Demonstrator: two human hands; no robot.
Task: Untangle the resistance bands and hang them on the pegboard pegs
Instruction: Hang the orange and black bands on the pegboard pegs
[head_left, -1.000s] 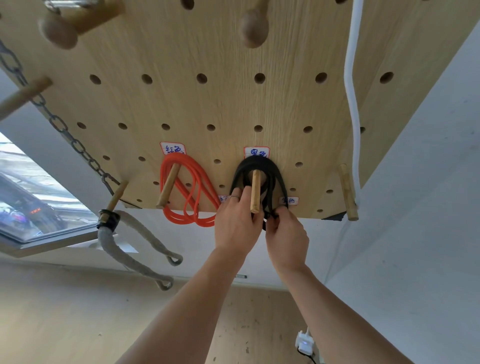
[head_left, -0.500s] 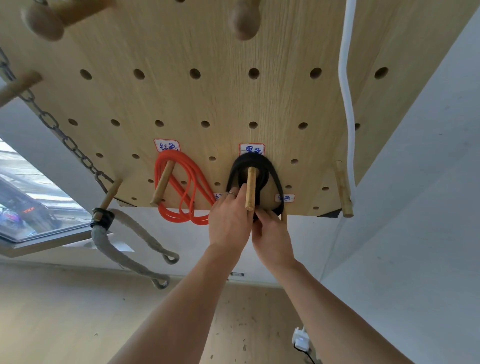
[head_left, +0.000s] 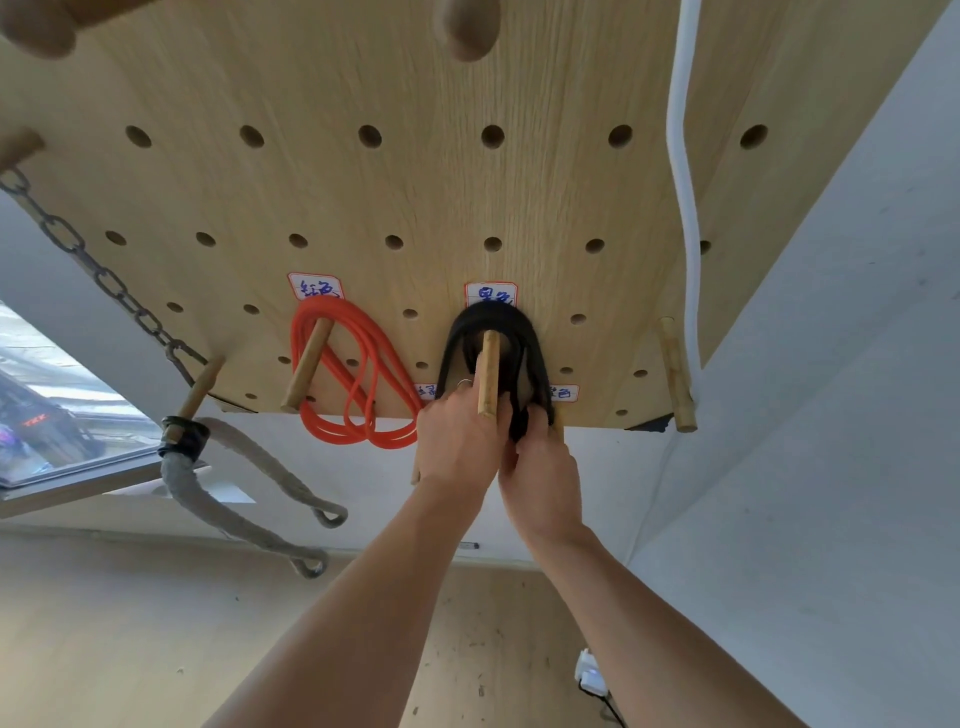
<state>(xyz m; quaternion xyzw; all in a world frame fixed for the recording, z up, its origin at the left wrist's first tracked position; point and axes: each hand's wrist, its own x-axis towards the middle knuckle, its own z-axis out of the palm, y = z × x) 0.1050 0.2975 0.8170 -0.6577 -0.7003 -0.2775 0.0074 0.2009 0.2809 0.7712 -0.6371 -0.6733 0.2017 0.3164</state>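
Note:
A black resistance band (head_left: 492, 318) loops over a wooden peg (head_left: 488, 371) on the pale wooden pegboard (head_left: 415, 197), under a handwritten label. Both hands are at its lower end. My left hand (head_left: 460, 441) reaches up beside the peg and holds the band's left strands. My right hand (head_left: 540, 467) pinches the bunched bottom of the band just under the board's edge. A red band (head_left: 358, 379) hangs coiled on the peg (head_left: 306, 364) to the left, under its own label.
A dark chain (head_left: 98, 270) runs down the left to a peg holding a grey rope (head_left: 223, 499). A white cord (head_left: 680, 171) hangs at the right beside a bare peg (head_left: 675, 374). A white wall stands close on the right. A charger lies on the floor (head_left: 589, 675).
My right hand has moved left and closer to the left hand, gathering the band's lower end under the peg. The view has tilted slightly.

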